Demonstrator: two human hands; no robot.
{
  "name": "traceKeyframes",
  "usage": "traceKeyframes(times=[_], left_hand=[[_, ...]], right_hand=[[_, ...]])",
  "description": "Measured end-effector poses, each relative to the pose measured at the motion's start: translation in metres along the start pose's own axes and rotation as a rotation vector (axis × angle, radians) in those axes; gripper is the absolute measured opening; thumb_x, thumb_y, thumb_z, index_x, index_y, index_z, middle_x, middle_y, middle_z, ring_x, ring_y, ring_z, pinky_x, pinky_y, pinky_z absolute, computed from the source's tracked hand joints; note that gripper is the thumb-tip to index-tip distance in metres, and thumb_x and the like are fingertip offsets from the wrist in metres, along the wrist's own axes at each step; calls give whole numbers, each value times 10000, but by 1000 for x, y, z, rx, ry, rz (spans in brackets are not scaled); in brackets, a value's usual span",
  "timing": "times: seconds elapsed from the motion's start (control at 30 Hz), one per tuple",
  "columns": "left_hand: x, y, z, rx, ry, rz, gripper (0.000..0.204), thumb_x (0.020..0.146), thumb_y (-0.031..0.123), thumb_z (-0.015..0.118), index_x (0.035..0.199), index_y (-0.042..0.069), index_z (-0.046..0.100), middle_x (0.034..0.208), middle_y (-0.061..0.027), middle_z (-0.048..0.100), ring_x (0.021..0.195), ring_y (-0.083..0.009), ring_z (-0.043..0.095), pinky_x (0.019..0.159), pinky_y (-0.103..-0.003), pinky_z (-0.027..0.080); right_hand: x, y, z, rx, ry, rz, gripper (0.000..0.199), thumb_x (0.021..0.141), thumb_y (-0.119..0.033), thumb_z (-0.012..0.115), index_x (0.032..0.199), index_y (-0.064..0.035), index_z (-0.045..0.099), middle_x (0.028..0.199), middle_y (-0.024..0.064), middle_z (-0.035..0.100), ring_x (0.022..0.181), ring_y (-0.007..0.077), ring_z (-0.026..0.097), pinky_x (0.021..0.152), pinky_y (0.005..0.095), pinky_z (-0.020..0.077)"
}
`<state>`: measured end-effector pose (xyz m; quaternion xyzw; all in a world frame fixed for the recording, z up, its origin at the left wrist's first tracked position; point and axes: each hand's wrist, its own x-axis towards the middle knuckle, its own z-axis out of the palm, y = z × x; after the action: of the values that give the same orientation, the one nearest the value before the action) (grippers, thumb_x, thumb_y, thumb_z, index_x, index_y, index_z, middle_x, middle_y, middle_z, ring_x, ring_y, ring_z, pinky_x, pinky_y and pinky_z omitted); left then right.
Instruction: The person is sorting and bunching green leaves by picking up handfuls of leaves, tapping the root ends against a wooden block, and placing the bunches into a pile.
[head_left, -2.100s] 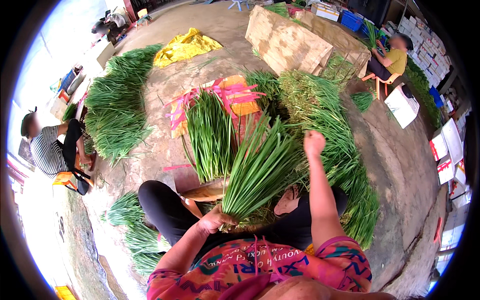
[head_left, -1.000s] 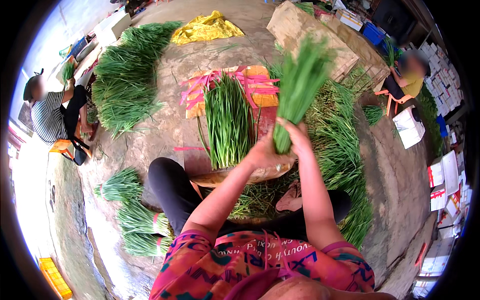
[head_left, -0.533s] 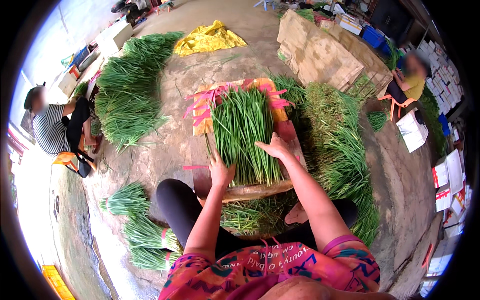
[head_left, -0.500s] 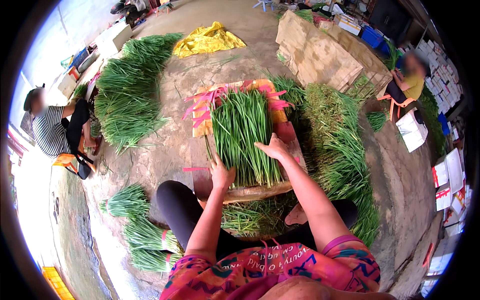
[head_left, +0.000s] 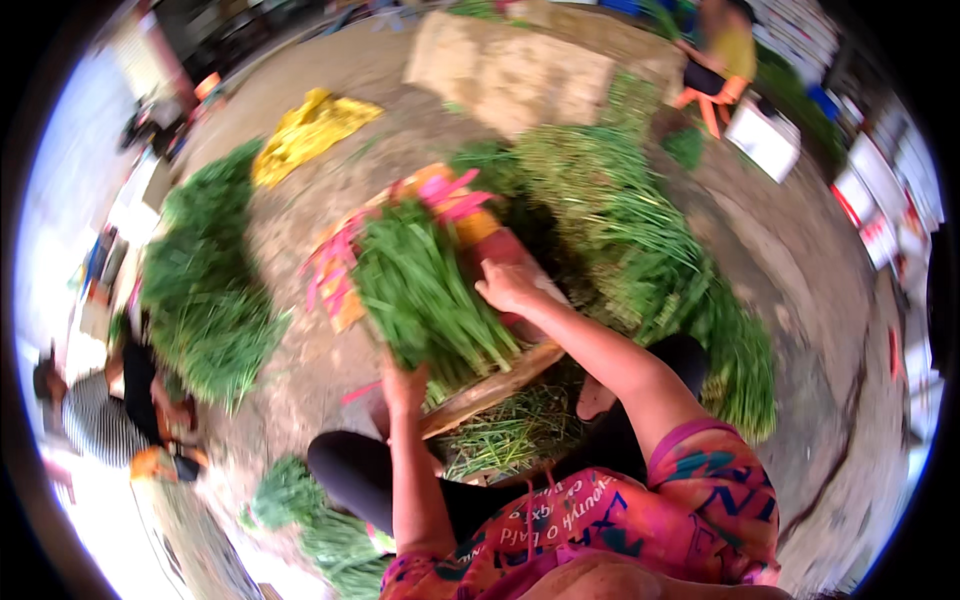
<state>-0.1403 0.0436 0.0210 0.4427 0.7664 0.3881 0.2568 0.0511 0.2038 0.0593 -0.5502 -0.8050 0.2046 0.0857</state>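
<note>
A thick layer of long green garlic chives lies on a low work stand, its pale cut ends towards me. My left hand is against the near left edge of the chives; blur hides how its fingers are set. By the right edge of the pile, my right hand is open over the reddish board, thumb and forefinger apart, with nothing visible in it. Pink strips lie on the yellow-orange sheet beneath the chives. A wooden edge runs along the stand's near side.
Loose greens are heaped at my right and at the left. Chive bundles lie near my left knee. A yellow sack and brown sheets lie beyond. Two seated people are at either side.
The whole view has swung round, shifting the stand leftward and tilting it. My right hand has drawn slightly off the chives' edge; my left hand stays at their near left side.
</note>
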Motion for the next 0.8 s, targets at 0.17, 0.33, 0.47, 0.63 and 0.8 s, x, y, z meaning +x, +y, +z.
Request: traceKeyframes(times=[0.17,0.33,0.47,0.63,0.8], left_hand=[[-21,75,17,107,111,366,714,678,4,593,1300,-54,246,1279,-226,372,1175,-326,384,973,-360,310],[-51,142,77,-437,-461,299,677,732,-46,564,1325,6,243,1258,-186,415,1155,-239,418,908,-337,369],[-62,149,156,-544,-763,159,604,773,-40,524,1309,-25,248,1172,-192,469,1049,-208,492,870,-305,410],[-56,134,250,-378,-955,1,533,797,45,528,1280,-20,312,1109,-125,531,894,-148,536,686,-250,447],[-58,133,336,-341,-1129,-240,554,792,81,536,1286,-16,306,1120,-140,523,857,-160,545,668,-287,459]], right_hand=[[-34,60,-4,-87,-119,-136,184,708,-155,537,829,-32,600,858,149,608,839,312,566,742,395,436],[-77,157,-111,239,21,321,194,761,-60,497,908,-88,620,982,116,599,845,255,581,754,344,477],[-140,317,-146,-335,197,484,155,734,-184,568,792,-57,635,838,116,617,785,297,590,734,385,470],[-217,396,-103,56,-95,922,397,788,-350,559,737,41,607,789,166,618,680,233,619,600,340,515],[-230,424,-32,889,92,1127,675,770,-466,573,1015,153,462,831,233,595,639,234,629,491,298,549]])
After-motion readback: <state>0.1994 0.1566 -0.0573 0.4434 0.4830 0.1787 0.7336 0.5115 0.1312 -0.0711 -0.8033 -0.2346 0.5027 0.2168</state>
